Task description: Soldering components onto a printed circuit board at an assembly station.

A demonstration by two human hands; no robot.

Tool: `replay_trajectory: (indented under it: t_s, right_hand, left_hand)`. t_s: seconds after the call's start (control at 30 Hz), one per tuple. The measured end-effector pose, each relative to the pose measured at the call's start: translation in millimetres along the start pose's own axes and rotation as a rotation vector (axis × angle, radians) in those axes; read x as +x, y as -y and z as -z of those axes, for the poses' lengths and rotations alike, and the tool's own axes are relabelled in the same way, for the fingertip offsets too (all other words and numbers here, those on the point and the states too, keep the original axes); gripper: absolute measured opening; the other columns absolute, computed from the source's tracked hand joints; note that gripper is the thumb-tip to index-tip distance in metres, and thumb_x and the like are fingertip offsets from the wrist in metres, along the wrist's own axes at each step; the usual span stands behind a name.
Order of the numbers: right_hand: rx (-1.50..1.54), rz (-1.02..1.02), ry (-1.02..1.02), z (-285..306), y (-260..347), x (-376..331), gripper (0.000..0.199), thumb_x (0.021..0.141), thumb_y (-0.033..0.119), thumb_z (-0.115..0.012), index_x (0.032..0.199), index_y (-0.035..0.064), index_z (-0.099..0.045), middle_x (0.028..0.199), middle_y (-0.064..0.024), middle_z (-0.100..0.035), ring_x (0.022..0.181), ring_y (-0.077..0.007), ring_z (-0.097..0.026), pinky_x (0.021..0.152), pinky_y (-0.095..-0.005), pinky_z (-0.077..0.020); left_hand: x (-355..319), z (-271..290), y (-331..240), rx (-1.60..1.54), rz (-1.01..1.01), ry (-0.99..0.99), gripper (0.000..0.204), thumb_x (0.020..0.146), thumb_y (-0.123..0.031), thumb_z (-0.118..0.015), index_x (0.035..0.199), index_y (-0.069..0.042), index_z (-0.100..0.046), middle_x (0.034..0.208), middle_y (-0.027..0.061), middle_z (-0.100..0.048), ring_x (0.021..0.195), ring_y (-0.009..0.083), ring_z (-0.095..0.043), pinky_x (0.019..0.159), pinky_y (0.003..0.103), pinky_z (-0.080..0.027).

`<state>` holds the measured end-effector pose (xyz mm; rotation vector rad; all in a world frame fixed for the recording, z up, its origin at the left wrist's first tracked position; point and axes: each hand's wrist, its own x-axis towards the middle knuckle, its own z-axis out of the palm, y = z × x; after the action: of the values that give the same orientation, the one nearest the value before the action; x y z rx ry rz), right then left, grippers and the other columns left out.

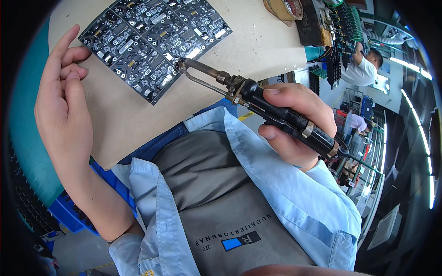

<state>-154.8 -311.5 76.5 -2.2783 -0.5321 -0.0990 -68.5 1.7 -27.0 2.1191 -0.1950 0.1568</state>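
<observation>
My right hand [306, 122] is wrapped round the black handle of a soldering iron [262, 99], which has a thin metal feed tube along its barrel. The iron's tip meets a dark printed circuit board panel [152, 43] near its lower right edge. Several repeated sections packed with small components make up the panel. Beside the panel's left edge is my left hand [64, 94], its index finger stretched out and the other fingers loosely bent. It holds nothing, and one fingertip is at the panel's edge.
The panel lies on a beige work sheet [258, 41] over a teal tabletop [32, 152]. A round holder [285, 8] stands at the far right beside a dark block. Green boards [345, 23] stand in a rack behind it. Another person [363, 69] sits farther right. Blue bins [69, 214] are at lower left.
</observation>
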Motion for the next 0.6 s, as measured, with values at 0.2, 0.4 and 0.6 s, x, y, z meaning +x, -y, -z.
replay_trajectory:
  t_s: [0.2, 0.4, 0.6]
  right_hand:
    - [0.029, -0.014, -0.009, -1.5, 0.8, -0.1, 0.048, 0.071, 0.002, -0.089, 0.117, -0.0025, -0.072, 0.102, -0.0159, -0.076, 0.087, -0.0282, -0.075, 0.077, -0.0339, -0.0592]
    - [0.026, -0.019, -0.009, -1.4, 0.2, -0.3, 0.048, 0.071, 0.002, -0.089, 0.116, -0.0018, -0.072, 0.102, -0.0158, -0.076, 0.087, -0.0282, -0.075, 0.077, -0.0338, -0.0594]
    - [0.019, -0.036, 0.008, -0.3, 2.3, 0.4, 0.049, 0.071, 0.002, -0.09, 0.116, -0.0009, -0.072, 0.102, -0.0155, -0.076, 0.087, -0.0278, -0.075, 0.077, -0.0338, -0.0594]
  left_hand:
    - [0.7, 0.4, 0.0, 0.002, -0.011, 0.001, 0.047, 0.105, 0.003, -0.045, 0.15, -0.007, -0.056, 0.116, 0.0063, -0.063, 0.099, 0.0097, -0.055, 0.094, 0.022, -0.046]
    - [0.8, -0.5, -1.3, 0.005, -0.007, -0.002, 0.048, 0.105, 0.003, -0.044, 0.151, -0.007, -0.056, 0.116, 0.0063, -0.063, 0.099, 0.0097, -0.055, 0.094, 0.022, -0.046]
    - [-0.2, 0.6, 0.0, 0.014, -0.003, -0.002, 0.049, 0.105, 0.004, -0.044, 0.151, -0.007, -0.055, 0.116, 0.0063, -0.063, 0.098, 0.0096, -0.055, 0.093, 0.022, -0.046]
